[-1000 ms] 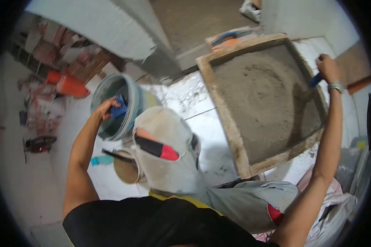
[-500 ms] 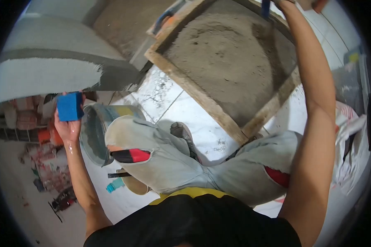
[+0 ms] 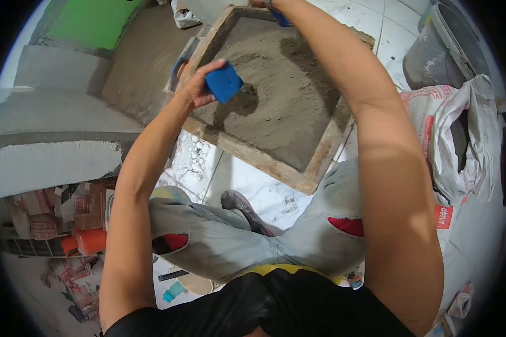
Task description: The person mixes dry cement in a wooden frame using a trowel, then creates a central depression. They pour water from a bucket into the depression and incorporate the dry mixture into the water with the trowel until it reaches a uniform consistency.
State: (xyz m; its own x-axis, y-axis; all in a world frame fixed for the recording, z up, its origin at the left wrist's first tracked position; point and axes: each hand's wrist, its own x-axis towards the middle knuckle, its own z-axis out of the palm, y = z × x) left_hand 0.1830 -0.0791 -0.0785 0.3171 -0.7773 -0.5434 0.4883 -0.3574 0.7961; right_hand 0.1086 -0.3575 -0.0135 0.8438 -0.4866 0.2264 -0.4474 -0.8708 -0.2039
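My left hand point(image 3: 199, 87) holds a blue sponge block point(image 3: 224, 82) above the left part of a wooden-framed tray point(image 3: 253, 154), which contains grey-brown powdery material point(image 3: 275, 112). The sponge casts a shadow on the powder. At the top edge of the view, beyond the tray's far side, is my right hand point(image 3: 260, 3), mostly cut off by the frame. Something blue point(image 3: 279, 18) shows just below it, over the far edge of the tray. Whether my right hand grips that blue thing cannot be made out.
An open sack point(image 3: 461, 140) and a large grey bucket point(image 3: 433, 50) stand at the right. A plastered ledge point(image 3: 50, 126) runs along the left. Stacked bags and an orange object point(image 3: 91, 240) lie lower left, with a turquoise bottle point(image 3: 173, 292) near my legs.
My left hand has carried the blue sponge from beside the bucket at the left to above the tray. My right arm has shifted leftward in view, and the view itself has turned.
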